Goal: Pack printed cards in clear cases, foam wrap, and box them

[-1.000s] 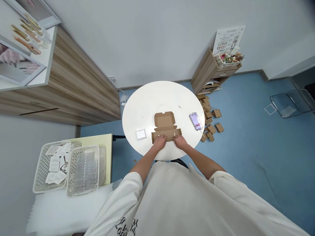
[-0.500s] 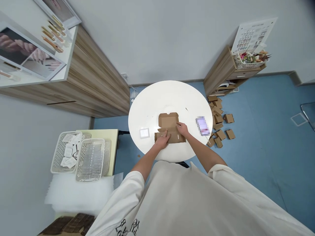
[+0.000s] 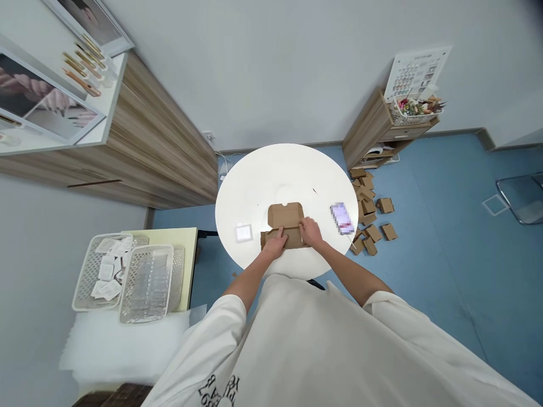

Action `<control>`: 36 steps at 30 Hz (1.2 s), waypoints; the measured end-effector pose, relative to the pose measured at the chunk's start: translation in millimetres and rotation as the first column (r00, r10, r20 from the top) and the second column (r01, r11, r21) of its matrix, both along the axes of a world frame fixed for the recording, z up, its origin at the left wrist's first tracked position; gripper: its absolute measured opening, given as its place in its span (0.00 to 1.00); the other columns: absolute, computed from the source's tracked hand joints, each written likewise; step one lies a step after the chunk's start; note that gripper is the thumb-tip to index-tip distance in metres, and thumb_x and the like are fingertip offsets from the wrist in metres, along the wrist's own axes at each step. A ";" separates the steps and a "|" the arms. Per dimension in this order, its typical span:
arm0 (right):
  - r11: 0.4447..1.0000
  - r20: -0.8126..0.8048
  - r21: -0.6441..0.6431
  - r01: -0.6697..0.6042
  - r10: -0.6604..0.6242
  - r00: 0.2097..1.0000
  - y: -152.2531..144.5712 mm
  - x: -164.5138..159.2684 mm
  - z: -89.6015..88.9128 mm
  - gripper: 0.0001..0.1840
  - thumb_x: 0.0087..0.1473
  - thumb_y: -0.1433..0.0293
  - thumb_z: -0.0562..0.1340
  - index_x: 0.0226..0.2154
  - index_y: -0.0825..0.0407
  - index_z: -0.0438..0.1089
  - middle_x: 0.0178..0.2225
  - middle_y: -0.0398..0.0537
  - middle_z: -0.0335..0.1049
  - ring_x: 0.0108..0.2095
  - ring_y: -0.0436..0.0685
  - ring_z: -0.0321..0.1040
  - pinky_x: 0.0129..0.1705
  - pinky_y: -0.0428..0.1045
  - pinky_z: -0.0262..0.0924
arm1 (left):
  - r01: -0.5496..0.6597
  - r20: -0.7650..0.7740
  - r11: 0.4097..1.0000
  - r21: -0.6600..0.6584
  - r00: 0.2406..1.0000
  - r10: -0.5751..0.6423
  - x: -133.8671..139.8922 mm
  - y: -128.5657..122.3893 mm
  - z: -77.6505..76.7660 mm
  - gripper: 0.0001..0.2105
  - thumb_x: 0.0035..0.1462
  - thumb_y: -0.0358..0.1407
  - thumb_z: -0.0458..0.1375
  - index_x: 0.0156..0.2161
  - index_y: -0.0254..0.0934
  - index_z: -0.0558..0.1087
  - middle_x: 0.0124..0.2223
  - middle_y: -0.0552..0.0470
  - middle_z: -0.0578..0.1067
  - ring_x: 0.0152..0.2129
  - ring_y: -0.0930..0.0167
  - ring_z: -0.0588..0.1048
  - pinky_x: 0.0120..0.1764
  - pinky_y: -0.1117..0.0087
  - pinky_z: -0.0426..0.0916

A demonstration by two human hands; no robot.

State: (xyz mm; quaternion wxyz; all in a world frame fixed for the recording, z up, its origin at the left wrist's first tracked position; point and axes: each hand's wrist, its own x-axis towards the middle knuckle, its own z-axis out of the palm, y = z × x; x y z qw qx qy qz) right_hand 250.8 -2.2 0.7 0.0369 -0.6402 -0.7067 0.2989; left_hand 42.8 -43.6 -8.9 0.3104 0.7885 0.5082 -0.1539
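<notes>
A partly folded brown cardboard box (image 3: 286, 215) lies on the white round table (image 3: 280, 169), its lid panel spread away from me. My left hand (image 3: 275, 245) grips the box's near left part, with its thumb and fingers on the cardboard. At the right side of the box, my right hand (image 3: 311, 232) is closed on a side flap; its fingertips are partly hidden. Left of the box lies a small clear, flat case (image 3: 244, 233). A blurred purple-screened phone (image 3: 341, 218) rests to the right.
Several small folded cardboard boxes (image 3: 368, 206) lie on the blue floor right of the table. On a side table at left stand white baskets (image 3: 127, 291) holding packets and clear cases, beside white foam sheets (image 3: 123, 345). Wooden cabinets (image 3: 161, 130) flank the back wall.
My right hand has shifted down the box's right side towards me, and the right flap is now folded in closer. The left hand keeps its hold. The camera view has shifted slightly.
</notes>
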 end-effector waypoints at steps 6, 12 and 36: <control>0.918 0.049 -0.268 -0.293 0.316 0.947 -30.7 -14.0 -9.6 0.54 0.56 0.65 0.65 0.72 0.55 0.32 0.61 0.64 0.60 0.59 0.67 0.59 0.53 0.53 0.56 | -0.011 0.044 0.999 0.036 0.999 0.009 -1.4 -5.0 -3.2 0.18 0.59 0.31 0.57 0.55 0.41 0.63 0.74 0.41 0.36 0.42 0.61 0.76 0.42 0.57 0.72; 0.910 0.107 -0.310 -0.274 0.320 0.941 -33.7 -19.4 -13.8 0.53 0.58 0.71 0.62 0.72 0.54 0.25 0.61 0.64 0.61 0.58 0.66 0.61 0.53 0.53 0.56 | -0.115 0.136 0.975 0.190 0.987 0.090 -8.5 -24.2 -2.2 0.29 0.54 0.26 0.57 0.61 0.41 0.60 0.73 0.41 0.44 0.58 0.53 0.66 0.57 0.49 0.61; 0.890 0.168 -0.383 -0.246 0.329 0.929 -35.2 -26.0 -4.6 0.55 0.59 0.69 0.61 0.71 0.51 0.19 0.61 0.65 0.60 0.55 0.68 0.62 0.51 0.54 0.58 | -0.518 0.352 0.854 0.058 0.811 0.468 -21.5 -47.4 -11.5 0.32 0.60 0.29 0.52 0.67 0.43 0.49 0.63 0.39 0.58 0.49 0.62 0.73 0.49 0.59 0.69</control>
